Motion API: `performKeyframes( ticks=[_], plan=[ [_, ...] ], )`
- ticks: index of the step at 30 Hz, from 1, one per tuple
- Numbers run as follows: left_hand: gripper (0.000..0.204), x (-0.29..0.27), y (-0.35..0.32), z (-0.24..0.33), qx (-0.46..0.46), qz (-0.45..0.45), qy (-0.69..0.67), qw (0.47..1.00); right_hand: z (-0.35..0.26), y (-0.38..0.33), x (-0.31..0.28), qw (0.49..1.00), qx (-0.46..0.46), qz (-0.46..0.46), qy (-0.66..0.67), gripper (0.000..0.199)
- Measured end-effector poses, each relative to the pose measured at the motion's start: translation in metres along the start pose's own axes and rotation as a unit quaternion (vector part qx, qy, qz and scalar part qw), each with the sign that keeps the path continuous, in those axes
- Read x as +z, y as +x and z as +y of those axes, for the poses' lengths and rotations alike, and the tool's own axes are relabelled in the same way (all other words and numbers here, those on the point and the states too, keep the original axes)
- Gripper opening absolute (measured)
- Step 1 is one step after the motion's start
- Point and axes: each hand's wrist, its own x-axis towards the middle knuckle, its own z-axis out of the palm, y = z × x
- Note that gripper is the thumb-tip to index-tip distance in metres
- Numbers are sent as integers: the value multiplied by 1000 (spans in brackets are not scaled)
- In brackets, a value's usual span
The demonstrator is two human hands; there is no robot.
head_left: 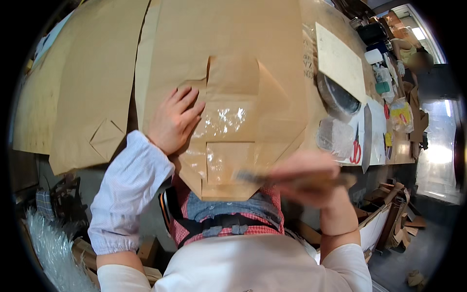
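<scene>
A large brown paper bag (228,29) lies before me with its folded end at the table's near edge. Wet, shiny patches, apparently glue, cover its middle flap and the cut-out panel nearest me. My left hand (177,119) rests flat on the paper left of the shiny patch, fingers spread. My right hand (309,175), smeared by motion, is closed round the wooden handle of a brush (248,176). Its blurred tip is over the lower right of the folded end; whether it touches the paper I cannot tell.
Another brown paper bag (92,82) lies at left. On the right are a round dark basin (335,97) partly under a pale board (340,61), a clear plastic block (335,136), red-handled scissors (356,152) and a long blade (367,138). A person (413,53) is farther right.
</scene>
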Motion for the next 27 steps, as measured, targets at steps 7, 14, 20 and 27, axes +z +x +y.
performKeyframes(
  ticks=[7,14,20,27],
  plan=[
    [33,-2,3,4,-8,-15,-4,1000,73,75,-52,936,270,203,-96,18],
    [34,-5,5,4,-17,-7,-14,1000,97,118,-61,951,211,209,-90,19],
    [35,0,-5,5,-102,56,-105,988,46,114,-16,935,191,292,59,18],
    [31,0,-5,-1,-77,44,-114,990,98,179,21,964,219,124,-88,17]
  ],
)
